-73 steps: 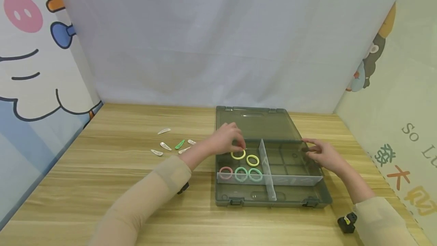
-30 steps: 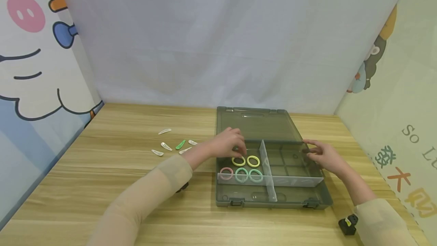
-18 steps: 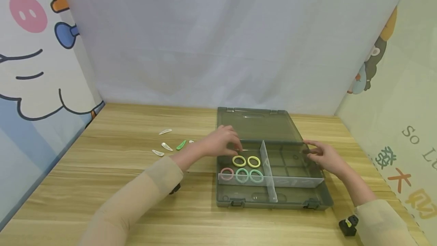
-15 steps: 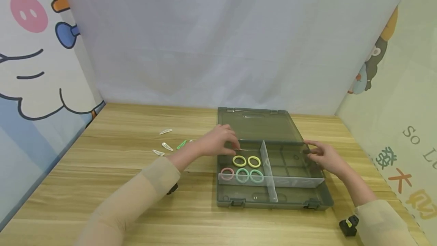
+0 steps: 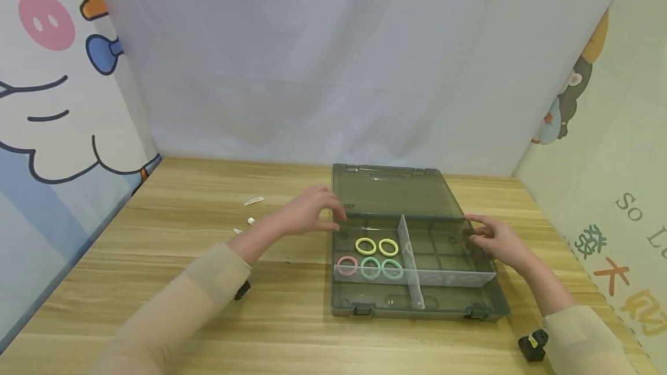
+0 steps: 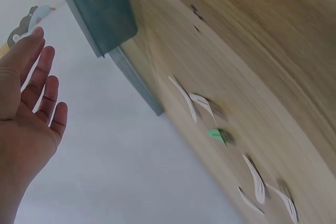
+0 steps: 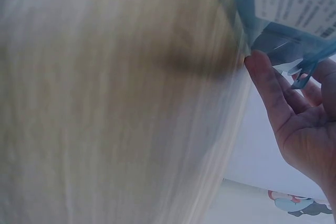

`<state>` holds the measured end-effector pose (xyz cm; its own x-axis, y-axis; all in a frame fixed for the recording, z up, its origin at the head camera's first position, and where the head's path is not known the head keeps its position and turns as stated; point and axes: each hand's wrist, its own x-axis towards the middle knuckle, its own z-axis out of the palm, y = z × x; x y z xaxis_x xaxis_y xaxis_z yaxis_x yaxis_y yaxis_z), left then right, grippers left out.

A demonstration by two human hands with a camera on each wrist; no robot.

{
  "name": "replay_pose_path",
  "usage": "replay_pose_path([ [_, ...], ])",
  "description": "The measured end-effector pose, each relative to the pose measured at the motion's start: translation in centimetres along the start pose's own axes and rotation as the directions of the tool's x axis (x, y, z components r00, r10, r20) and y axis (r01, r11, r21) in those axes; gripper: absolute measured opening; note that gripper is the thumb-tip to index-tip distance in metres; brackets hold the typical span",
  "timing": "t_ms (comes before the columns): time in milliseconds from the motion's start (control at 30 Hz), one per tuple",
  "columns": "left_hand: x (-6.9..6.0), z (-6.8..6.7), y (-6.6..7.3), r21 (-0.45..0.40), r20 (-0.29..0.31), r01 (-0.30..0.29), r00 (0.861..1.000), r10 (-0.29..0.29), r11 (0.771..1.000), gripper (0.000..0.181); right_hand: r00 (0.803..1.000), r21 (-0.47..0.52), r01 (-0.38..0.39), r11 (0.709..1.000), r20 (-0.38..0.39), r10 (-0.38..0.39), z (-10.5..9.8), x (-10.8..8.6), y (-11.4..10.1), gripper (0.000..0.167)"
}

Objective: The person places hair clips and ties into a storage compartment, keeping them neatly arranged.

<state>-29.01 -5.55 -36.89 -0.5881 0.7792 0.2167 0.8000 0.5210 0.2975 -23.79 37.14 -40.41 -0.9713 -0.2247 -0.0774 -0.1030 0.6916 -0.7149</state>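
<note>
A grey translucent storage box point(image 5: 448, 300) lies with its lid point(image 5: 396, 190) folded back. Inside its back-left compartment are two yellow hair ties point(image 5: 366, 246), two green hair ties point(image 5: 370, 268) and a pink hair tie point(image 5: 347, 265). My left hand point(image 5: 304, 211) hovers by the box's left edge, fingers loosely bent and holding nothing. My right hand point(image 5: 495, 240) grips the right side wall near the hinge, thumb and fingers on either side. Several white snap hair clips point(image 6: 256, 182) and a green snap clip point(image 6: 215, 134) lie on the table; the left arm partly hides them in the head view.
White dividers point(image 5: 443, 277) split the box into compartments. The wooden table point(image 5: 292, 334) meets a white cloth backdrop point(image 5: 312, 74) at the back. Printed cartoon panels stand at both sides. A white label point(image 7: 294, 3) shows on the box in the right wrist view.
My left hand has let go of a yellow hair tie, which now lies beside the other yellow one, and has moved left out of the box. The right hand stays at the side wall.
</note>
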Motion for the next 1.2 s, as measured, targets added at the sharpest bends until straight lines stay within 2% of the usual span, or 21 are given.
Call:
replay_pose_path([
  [300, -2.8, -1.0, -2.1, -0.05, -0.042, 0.057, 0.997, -0.059, 0.997, 0.019, 1.0, -0.013, 0.0, 1.0, -0.006, 0.0, 0.0, 0.0, 0.1, 0.055],
  [533, -5.3, -1.9, -3.7, -0.083, -0.034, 0.145, 0.988, -0.148, 0.986, 0.02, 1.0, -0.012, 0.01, 1.0, -0.009, -0.01, 0.1, 0.0, 0.0, 0.055],
  [767, -7.5, -2.5, -5.2, -0.104, -0.059, 0.157, 0.985, -0.163, 0.982, 0.02, 1.0, -0.024, 0.01, 1.0, -0.017, -0.011, 0.1, 0.0, 0.0, 0.055],
  [933, -9.0, -2.8, -6.1, -0.112, -0.056, 0.19, 0.979, -0.197, 0.975, 0.02, 1.0, -0.026, 0.015, 1.0, -0.02, -0.015, 0.1, -0.1, -0.1, 0.055],
  [1200, -11.0, -2.7, -8.2, -0.104, -0.068, 0.217, 0.972, -0.225, 0.971, 0.023, 1.0, -0.022, 0.006, 1.0, -0.016, -0.007, 0.0, 0.0, 0.1, 0.055],
])
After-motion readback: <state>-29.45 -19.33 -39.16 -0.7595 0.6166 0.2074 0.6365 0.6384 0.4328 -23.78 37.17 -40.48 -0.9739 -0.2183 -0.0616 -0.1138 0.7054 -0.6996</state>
